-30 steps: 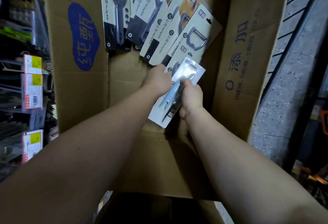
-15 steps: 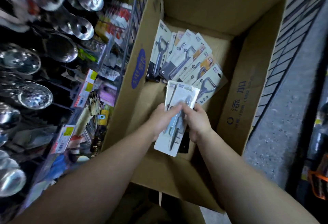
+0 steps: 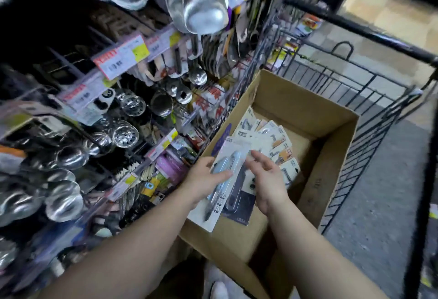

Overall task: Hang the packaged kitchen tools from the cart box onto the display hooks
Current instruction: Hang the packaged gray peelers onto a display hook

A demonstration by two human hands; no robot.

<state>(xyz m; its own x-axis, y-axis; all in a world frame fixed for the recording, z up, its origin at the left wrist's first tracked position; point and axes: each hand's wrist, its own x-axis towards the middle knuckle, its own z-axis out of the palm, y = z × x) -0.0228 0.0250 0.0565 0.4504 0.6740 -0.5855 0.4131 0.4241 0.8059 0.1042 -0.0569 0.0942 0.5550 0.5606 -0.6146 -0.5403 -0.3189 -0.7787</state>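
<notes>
- Above the cardboard box (image 3: 305, 118), one packaged tool (image 3: 227, 175) is gripped by the left hand (image 3: 203, 180); none seen hung yet.
- Right hand (image 3: 267, 177) is held open beside it; a fan of packets (image 3: 272, 137) is left inside.

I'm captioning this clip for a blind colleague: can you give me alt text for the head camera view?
A person's left hand holds a blister-packed kitchen tool over an open cardboard box in a wire cart, the right hand open beside it. More carded tools lie fanned in the box, and metal ladles and strainers hang on the display rack at left.
</notes>
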